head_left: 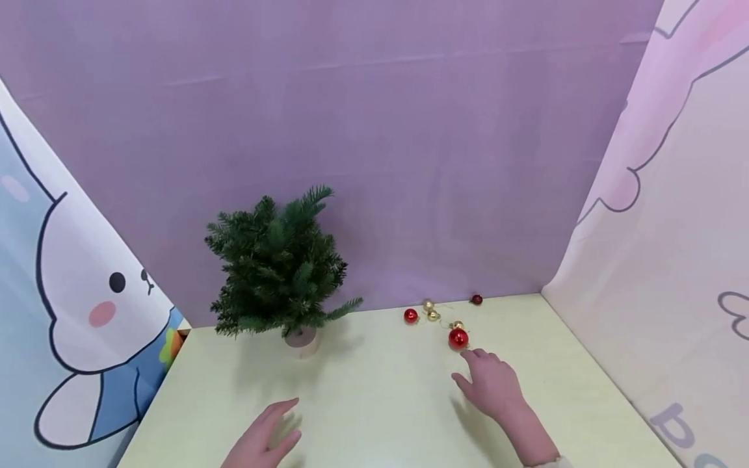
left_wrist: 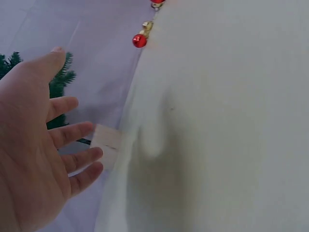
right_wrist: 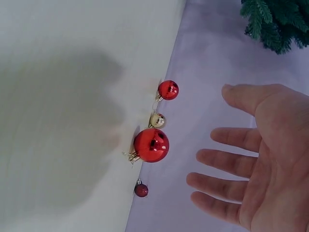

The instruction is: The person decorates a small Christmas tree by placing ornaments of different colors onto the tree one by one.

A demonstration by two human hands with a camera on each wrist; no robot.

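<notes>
My right hand (head_left: 490,385) hovers over the table just short of a large shiny red bauble (head_left: 458,338), its fingers spread and holding nothing. Behind that bauble sit several gold baubles (head_left: 433,315), a smaller red bauble (head_left: 411,316) and a dark red one (head_left: 476,299). In the right wrist view the large red bauble (right_wrist: 151,145) shows its gold cap and hanging thread. My left hand (head_left: 264,437) is above the front of the table, fingers apart with nothing in them. Farther back from it stands a small green artificial Christmas tree (head_left: 277,266) on a pale round base (head_left: 302,342).
The pale table (head_left: 374,396) ends at a purple cloth backdrop (head_left: 409,156). A cloth panel with a cartoon rabbit (head_left: 88,292) closes the left side, and another printed panel (head_left: 661,260) borders the right. The baubles lie near the table's back edge.
</notes>
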